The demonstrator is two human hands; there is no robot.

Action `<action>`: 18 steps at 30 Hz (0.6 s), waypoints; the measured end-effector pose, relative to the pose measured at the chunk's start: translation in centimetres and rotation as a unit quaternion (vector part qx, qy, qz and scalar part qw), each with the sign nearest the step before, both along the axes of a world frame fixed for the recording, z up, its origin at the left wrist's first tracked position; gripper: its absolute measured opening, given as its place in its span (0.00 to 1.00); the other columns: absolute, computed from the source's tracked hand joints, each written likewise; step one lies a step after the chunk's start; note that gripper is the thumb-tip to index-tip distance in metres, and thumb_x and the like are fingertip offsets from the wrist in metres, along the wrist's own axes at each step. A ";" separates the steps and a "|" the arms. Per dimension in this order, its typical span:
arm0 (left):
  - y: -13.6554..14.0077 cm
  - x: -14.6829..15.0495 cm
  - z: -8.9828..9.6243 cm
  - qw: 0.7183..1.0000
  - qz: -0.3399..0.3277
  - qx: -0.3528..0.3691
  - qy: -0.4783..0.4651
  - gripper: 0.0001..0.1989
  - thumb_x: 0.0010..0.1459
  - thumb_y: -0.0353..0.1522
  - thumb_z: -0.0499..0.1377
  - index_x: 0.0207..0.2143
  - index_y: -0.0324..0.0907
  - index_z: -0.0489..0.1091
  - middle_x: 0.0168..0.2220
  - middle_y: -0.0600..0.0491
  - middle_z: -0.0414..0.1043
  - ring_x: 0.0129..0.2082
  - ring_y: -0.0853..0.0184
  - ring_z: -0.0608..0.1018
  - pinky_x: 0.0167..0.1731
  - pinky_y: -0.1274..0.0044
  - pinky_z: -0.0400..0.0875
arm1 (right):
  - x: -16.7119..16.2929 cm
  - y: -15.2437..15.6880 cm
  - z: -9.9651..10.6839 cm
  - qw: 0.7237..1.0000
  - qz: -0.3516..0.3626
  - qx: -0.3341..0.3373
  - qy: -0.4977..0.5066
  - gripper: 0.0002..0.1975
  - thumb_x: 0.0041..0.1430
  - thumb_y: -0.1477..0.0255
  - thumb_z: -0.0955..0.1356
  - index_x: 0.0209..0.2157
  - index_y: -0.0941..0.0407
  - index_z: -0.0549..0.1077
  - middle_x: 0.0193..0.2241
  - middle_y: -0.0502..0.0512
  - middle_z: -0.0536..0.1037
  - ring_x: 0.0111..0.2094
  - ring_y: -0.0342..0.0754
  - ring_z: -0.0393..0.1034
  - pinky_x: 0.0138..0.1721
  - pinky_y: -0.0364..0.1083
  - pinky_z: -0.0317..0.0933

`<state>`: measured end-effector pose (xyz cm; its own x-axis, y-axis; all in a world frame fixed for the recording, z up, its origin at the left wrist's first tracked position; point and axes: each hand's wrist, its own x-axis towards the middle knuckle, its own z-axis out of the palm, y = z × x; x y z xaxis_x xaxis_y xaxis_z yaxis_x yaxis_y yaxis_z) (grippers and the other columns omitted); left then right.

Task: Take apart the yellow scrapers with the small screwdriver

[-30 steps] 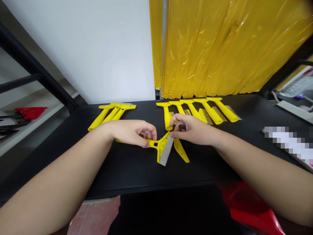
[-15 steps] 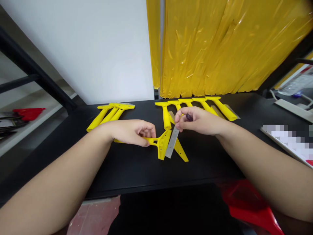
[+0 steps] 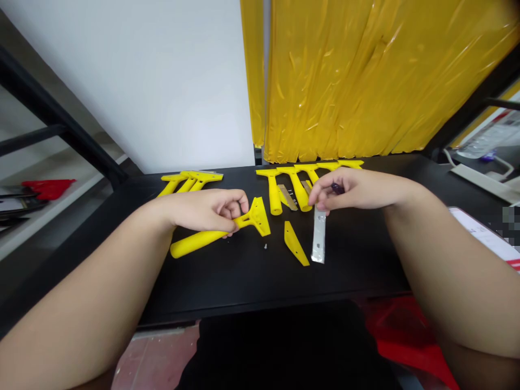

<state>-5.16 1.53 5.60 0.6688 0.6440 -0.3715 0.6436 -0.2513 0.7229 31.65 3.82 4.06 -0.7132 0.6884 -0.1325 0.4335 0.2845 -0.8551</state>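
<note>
My left hand (image 3: pixel 207 210) is closed around the neck of a yellow scraper (image 3: pixel 199 240), its flat head with small holes pointing right. A flat metal blade (image 3: pixel 319 238) with two holes hangs from the fingertips of my right hand (image 3: pixel 351 187). Tucked in that same hand is a dark purple object (image 3: pixel 337 188), mostly hidden by the fingers. Between the hands, a loose yellow cover plate (image 3: pixel 296 245) lies on the black table (image 3: pixel 252 287). A tiny screw (image 3: pixel 265 246) sits just below the scraper's head.
Several yellow scrapers (image 3: pixel 275 195) stand in a row at the back, partly behind my right hand. More blades (image 3: pixel 287 197) and small screws (image 3: pixel 295 203) lie among them. Another group of scrapers (image 3: pixel 195 181) is at the back left. A white panel (image 3: pixel 162 81) and yellow plastic sheeting (image 3: pixel 345 81) rise behind.
My right hand has drawn the blade away to the right from the scraper head. My left hand has shifted the scraper slightly left and up, uncovering the screw and the cover plate.
</note>
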 end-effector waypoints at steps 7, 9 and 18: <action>-3.7 -0.6 0.3 0.983 0.044 0.110 0.141 0.19 0.56 0.36 0.64 0.49 0.46 0.65 0.34 0.55 0.78 0.29 0.64 0.77 0.28 0.75 0.65 | 0.5 0.2 0.1 0.994 0.037 0.015 -0.098 0.15 0.60 0.59 0.77 0.44 0.54 0.84 0.30 0.52 0.84 0.31 0.47 0.74 0.33 0.46 0.61; -5.1 -1.0 -0.4 0.973 0.054 0.141 0.177 0.17 0.57 0.36 0.63 0.48 0.47 0.66 0.31 0.56 0.76 0.27 0.63 0.75 0.26 0.73 0.61 | 0.2 0.0 0.1 0.992 0.033 0.023 -0.120 0.13 0.59 0.61 0.76 0.41 0.54 0.83 0.29 0.51 0.83 0.30 0.47 0.72 0.32 0.47 0.61; -8.7 -6.6 -3.9 0.929 0.136 0.264 0.222 0.12 0.66 0.43 0.60 0.47 0.48 0.72 0.41 0.47 0.80 0.37 0.53 0.81 0.37 0.68 0.69 | -2.3 -1.1 -1.1 0.967 0.032 0.112 -0.226 0.07 0.60 0.66 0.73 0.36 0.52 0.85 0.33 0.53 0.83 0.33 0.50 0.74 0.33 0.48 0.61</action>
<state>-11.76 -7.16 1.75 0.3107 0.9375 -0.1569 0.9405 -0.2794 0.1932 29.32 2.69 3.00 -0.6590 0.6927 -0.2931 0.7242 0.4791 -0.4959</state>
